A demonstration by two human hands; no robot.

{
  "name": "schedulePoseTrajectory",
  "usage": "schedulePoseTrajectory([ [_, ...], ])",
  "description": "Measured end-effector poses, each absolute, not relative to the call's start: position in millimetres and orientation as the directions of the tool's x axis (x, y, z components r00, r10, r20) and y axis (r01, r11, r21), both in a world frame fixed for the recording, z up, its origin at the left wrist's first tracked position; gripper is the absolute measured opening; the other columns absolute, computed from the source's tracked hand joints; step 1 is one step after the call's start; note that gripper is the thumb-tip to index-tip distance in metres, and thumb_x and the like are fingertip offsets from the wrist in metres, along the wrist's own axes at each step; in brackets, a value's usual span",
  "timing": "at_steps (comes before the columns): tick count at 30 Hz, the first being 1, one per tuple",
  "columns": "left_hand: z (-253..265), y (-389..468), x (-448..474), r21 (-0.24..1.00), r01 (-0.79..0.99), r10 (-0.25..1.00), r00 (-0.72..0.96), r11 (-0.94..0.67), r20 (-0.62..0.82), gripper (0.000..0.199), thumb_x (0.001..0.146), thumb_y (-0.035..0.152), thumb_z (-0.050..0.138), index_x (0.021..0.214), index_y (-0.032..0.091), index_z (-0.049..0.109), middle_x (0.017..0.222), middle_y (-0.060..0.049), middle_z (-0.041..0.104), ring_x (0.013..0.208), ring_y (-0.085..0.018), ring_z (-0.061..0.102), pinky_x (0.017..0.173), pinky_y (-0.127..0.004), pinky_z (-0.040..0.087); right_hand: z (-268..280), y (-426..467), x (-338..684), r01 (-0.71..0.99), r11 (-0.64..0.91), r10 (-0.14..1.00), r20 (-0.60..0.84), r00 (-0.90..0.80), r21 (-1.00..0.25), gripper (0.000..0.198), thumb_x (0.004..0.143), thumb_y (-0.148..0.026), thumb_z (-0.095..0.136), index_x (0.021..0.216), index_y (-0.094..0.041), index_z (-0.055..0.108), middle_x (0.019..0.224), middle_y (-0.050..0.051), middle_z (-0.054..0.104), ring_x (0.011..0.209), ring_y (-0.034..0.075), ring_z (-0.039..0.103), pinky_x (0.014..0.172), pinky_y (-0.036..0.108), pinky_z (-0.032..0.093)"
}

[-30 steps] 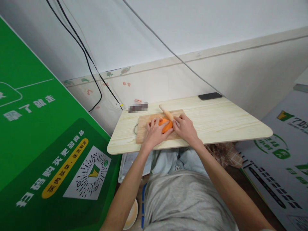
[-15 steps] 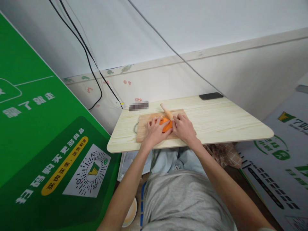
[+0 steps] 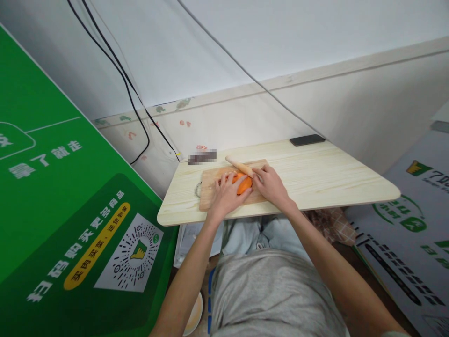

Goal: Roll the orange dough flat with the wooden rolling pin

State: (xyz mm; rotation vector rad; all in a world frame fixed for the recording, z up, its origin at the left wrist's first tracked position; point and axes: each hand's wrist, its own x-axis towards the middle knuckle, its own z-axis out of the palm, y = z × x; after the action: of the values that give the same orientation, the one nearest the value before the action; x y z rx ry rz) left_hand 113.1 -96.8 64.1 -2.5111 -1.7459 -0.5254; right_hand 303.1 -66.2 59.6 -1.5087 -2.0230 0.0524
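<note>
Grips partly covered orange piece (image 3: pixel 244 185) on cutting board (image 3: pixel 208 193) with left hand (image 3: pixel 228 193), pale stick (image 3: pixel 238 165) with right hand (image 3: pixel 271 185) just right of it. Has phone (image 3: pixel 307 140) far right on desk (image 3: pixel 326 175).

Soft diffuse light, faint shadows on wall (image 3: pixel 382 100), stretched edges

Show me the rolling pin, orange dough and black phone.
Rolling pin (image 3: pixel 239 166), head view: middle of visible shaft.
Orange dough (image 3: pixel 245 186), head view: uncovered upper surface.
Black phone (image 3: pixel 307 140), head view: mid upper side.
</note>
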Motion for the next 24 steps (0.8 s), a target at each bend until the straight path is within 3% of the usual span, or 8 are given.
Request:
schedulePoseTrajectory([
  [4,61.8,-93.7,112.4,0.156,0.915,0.898,0.312,-0.372,0.311,0.050,0.104,0.059,0.058,0.151,0.042,0.065,0.158,-0.009,0.058,0.141,-0.040,0.050,0.117,-0.062,0.040,54.0,-65.3,301.9,0.867,0.345,0.868,0.474,-0.148,-0.360,0.038,0.109,-0.025,0.044,0.122,-0.015,0.079,0.107,0.017,0.069,0.108,0.031,0.062,0.098,0.039,0.049],
  [14,63.6,-94.8,116.8,0.148,0.923,0.904,0.298,-0.355,0.307,0.047,0.105,0.056,0.058,0.148,0.041,0.068,0.156,-0.010,0.060,0.138,-0.039,0.050,0.116,-0.062,0.041,52.5,-67.2,302.2,0.885,0.340,0.863,0.480,-0.159,-0.319,0.040,0.109,-0.024,0.046,0.133,-0.013,0.076,0.113,0.019,0.070,0.115,0.033,0.061,0.101,0.040,0.050],
  [24,63.5,-97.5,113.6,0.175,0.908,0.892,0.311,-0.381,0.329,0.046,0.106,0.057,0.059,0.145,0.036,0.071,0.158,-0.009,0.060,0.142,-0.037,0.050,0.117,-0.059,0.041,56.3,-71.3,304.6,0.865,0.382,0.852,0.487,-0.194,-0.325,0.039,0.107,-0.028,0.050,0.131,-0.019,0.078,0.104,0.014,0.068,0.103,0.029,0.063,0.093,0.037,0.050],
])
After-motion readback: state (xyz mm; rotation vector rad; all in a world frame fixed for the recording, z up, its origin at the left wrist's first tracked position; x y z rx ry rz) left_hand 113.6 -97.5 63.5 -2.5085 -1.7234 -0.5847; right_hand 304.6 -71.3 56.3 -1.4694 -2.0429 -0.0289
